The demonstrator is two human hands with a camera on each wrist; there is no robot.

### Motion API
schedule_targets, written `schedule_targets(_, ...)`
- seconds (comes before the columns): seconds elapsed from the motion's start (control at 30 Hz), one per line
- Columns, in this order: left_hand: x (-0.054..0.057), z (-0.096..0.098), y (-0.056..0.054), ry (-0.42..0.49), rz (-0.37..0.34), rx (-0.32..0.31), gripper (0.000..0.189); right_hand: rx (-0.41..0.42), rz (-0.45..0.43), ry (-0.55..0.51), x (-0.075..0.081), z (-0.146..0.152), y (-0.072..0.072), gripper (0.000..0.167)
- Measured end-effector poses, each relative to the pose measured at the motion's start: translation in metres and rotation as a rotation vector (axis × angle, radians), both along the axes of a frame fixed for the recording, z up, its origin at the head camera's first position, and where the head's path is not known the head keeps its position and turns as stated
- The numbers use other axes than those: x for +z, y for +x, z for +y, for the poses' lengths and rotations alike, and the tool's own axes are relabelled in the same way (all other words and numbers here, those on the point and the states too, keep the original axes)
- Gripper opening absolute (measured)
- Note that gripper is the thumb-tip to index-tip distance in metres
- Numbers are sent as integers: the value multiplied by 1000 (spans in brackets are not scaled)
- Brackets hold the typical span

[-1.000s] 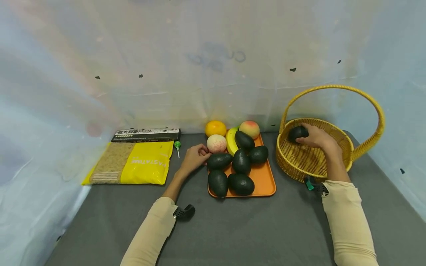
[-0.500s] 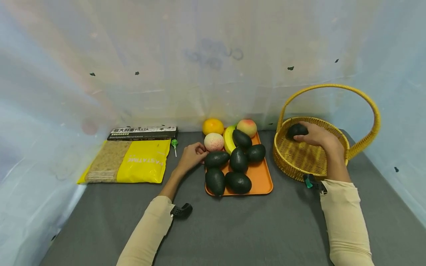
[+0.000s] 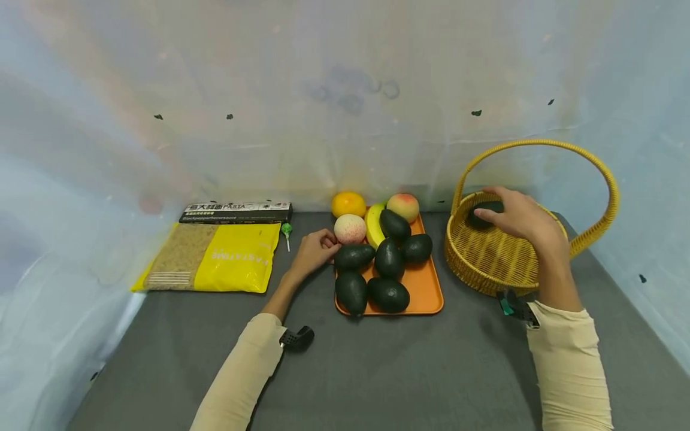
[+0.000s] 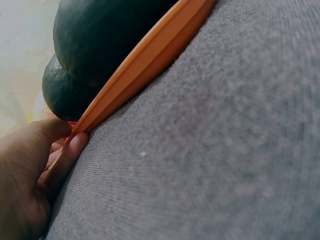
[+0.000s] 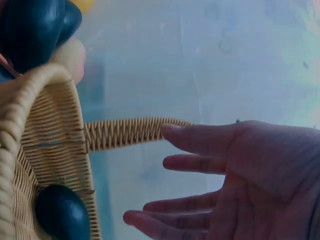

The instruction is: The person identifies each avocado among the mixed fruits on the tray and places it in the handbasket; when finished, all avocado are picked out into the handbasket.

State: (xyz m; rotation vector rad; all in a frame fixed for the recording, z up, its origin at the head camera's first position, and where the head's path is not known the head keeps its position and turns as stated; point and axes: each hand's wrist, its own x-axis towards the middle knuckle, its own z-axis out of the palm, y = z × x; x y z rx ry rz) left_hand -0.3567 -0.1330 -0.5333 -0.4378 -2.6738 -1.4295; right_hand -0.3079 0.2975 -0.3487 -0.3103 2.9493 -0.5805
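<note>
My left hand (image 3: 314, 254) pinches the left rim of the orange tray (image 3: 428, 293); in the left wrist view the thumb and a finger meet at the tray's edge (image 4: 135, 75). Several dark green avocados (image 3: 389, 259) lie on that tray, with a banana (image 3: 374, 227) and peaches (image 3: 350, 229) behind them. Over the yellow wicker basket (image 3: 468, 270) my right hand (image 3: 520, 216) is spread, holding nothing. One avocado (image 5: 62, 212) lies inside the basket, apart from the right fingers in the right wrist view; the hand partly covers it in the head view.
An orange-yellow round fruit (image 3: 348, 205) sits at the tray's back left. Further left are a yellow pasta bag (image 3: 237, 257), a black-and-white pasta box (image 3: 237, 213) and a green lollipop (image 3: 287, 230). The basket's tall handle (image 3: 544, 142) arches above its rim.
My right hand has let go of the avocado in the basket, its fingers spreading and the hand drawing slightly up and right. The left hand keeps its pinch on the tray.
</note>
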Motion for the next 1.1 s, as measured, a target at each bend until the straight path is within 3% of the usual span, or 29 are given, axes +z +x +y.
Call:
schedule_targets(0.17, 2, -2, -4, -16, 28, -12, 19, 56, 70, 21, 5, -18, 12, 60)
schedule_targets(0.37, 1, -9, -1, -33, 34, 8, 19, 136, 121, 93, 7, -48, 30, 57)
schedule_targets(0.63, -1, -9, 4, -12, 21, -15, 20, 251, 169, 77, 4, -84, 55, 55)
schedule_targets(1.1, -2, 1, 4, 2, 26, -14, 20, 367, 173, 54, 5, -106, 71, 65)
